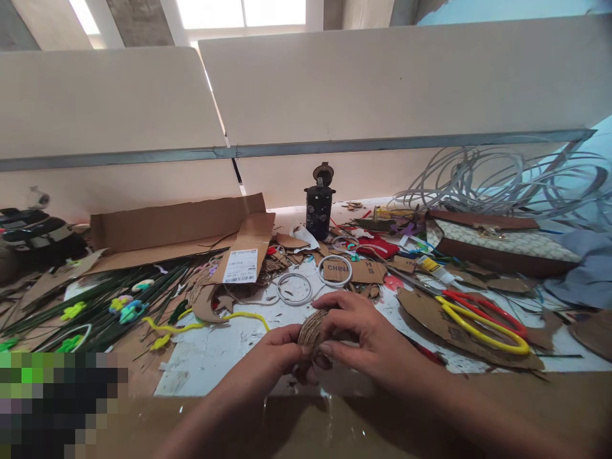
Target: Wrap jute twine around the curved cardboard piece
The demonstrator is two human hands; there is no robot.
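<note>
A small piece wrapped in rows of brown twine (310, 330) is held between my two hands over the near part of the table. My left hand (282, 349) grips its left side, thumb along the edge. From the right, my right hand (351, 331) closes its fingers and thumb on the same piece; part of it is hidden behind them. Beyond my hands lie two pale rings (292, 290), and a yellow fuzzy stem (243, 315) runs off to the left.
Scissors with red and yellow handles (488, 325) rest on cardboard at right. A dark bottle (318, 210) with its lid up stands at the back. A handbag (507, 245) and coiled pale strips (478, 175) are far right. Cut cardboard (176, 226) and green stems (157, 293) lie left.
</note>
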